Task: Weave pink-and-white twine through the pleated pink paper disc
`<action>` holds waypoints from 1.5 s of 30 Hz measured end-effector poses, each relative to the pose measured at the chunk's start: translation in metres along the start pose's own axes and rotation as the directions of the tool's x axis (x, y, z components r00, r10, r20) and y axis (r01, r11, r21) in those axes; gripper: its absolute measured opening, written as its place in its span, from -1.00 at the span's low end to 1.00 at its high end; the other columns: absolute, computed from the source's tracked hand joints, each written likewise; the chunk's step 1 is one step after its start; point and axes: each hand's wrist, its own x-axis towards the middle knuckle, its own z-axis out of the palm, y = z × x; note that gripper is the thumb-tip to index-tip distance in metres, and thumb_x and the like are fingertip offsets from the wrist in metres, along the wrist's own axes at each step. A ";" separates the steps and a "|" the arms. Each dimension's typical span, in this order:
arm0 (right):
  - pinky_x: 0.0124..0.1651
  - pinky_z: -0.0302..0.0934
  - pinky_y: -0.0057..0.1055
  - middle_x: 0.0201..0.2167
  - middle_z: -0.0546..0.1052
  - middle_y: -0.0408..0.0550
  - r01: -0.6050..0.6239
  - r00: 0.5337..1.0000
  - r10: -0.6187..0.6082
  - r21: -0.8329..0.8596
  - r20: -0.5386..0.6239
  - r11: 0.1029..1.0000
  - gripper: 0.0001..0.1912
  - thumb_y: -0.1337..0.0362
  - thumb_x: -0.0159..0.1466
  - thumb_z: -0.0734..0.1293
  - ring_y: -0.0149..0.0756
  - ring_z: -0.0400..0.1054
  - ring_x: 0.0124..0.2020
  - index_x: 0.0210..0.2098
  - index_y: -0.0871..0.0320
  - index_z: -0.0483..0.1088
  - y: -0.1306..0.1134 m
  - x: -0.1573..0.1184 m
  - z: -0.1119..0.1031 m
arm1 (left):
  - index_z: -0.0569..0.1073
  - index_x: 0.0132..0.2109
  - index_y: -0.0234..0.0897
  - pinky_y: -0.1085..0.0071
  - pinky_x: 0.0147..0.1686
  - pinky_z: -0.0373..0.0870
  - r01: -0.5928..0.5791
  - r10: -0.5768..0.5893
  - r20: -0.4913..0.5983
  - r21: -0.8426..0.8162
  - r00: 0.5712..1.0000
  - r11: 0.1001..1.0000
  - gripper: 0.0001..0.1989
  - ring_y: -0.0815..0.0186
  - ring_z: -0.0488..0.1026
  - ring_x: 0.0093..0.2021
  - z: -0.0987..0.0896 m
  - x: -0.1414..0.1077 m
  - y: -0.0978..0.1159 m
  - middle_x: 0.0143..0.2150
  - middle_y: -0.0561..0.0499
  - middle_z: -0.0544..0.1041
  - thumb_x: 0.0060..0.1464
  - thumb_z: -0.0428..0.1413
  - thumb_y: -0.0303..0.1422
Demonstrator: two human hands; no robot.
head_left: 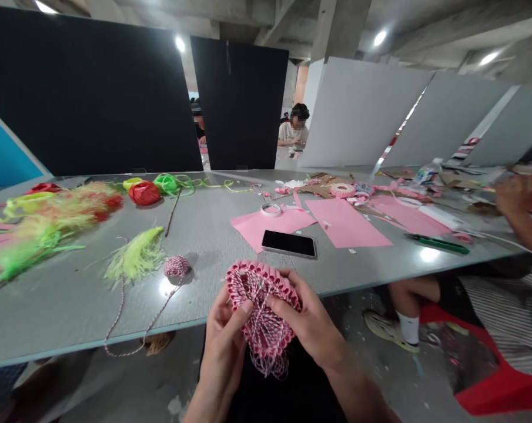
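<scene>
The left hand (224, 346) and right hand (307, 317) are holding a ring of folded pink paper (243, 276) close in front, fingers curled narrow on it, and it looks light, soft and easy to crush, best held by its rim, with pink-and-white string (259, 329) crossing it, while a string ball (176, 266) is sitting at eleven o'clock on the gray table (93, 317) and a black phone (288, 243) is lying at twelve.

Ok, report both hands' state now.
Left hand: closed, holding the pink pleated paper piece laced with twine.
Right hand: closed, holding the same piece.
</scene>
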 end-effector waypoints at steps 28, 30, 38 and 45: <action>0.18 0.33 -0.14 -0.05 0.64 -0.10 -0.049 0.999 0.046 0.130 0.025 0.990 -0.65 0.07 0.36 0.50 -0.12 0.51 0.02 0.07 0.01 0.44 -0.003 -0.003 0.000 | 0.59 0.19 -0.13 0.20 0.11 0.55 0.028 -0.029 -0.018 -0.049 0.999 0.998 -0.45 0.06 0.68 0.01 0.000 -0.007 0.009 -0.05 -0.06 0.73 0.06 0.46 -0.27; 0.19 0.32 -0.12 -0.05 0.64 -0.09 -0.061 0.998 0.057 0.142 0.032 0.988 -0.62 0.05 0.35 0.51 -0.11 0.51 0.04 0.08 0.00 0.44 -0.002 -0.001 0.000 | 0.60 0.15 -0.14 0.23 0.11 0.55 0.024 -0.025 -0.032 -0.048 0.999 0.999 -0.50 0.08 0.67 0.04 0.000 -0.008 0.012 0.00 -0.07 0.73 0.07 0.46 -0.25; 0.20 0.33 -0.15 0.00 0.65 -0.09 -0.064 0.998 0.066 0.145 -0.005 0.987 -0.63 0.06 0.35 0.50 -0.13 0.52 0.05 0.07 0.00 0.45 -0.001 -0.003 0.005 | 0.55 0.22 -0.17 0.30 -0.09 0.60 -0.014 0.014 0.020 0.019 1.000 1.000 -0.38 0.14 0.71 -0.16 0.000 -0.009 0.011 -0.08 -0.08 0.75 0.02 0.50 -0.31; 0.19 0.33 -0.16 -0.01 0.65 -0.09 -0.072 0.997 0.070 0.163 0.016 0.984 -0.66 0.06 0.36 0.49 -0.14 0.53 0.04 0.05 0.00 0.45 0.004 -0.002 0.006 | 0.60 0.19 -0.21 0.30 -0.06 0.61 0.021 -0.021 -0.008 0.042 1.000 0.999 -0.38 0.08 0.71 -0.12 0.003 -0.011 0.014 -0.10 -0.08 0.75 -0.04 0.51 -0.31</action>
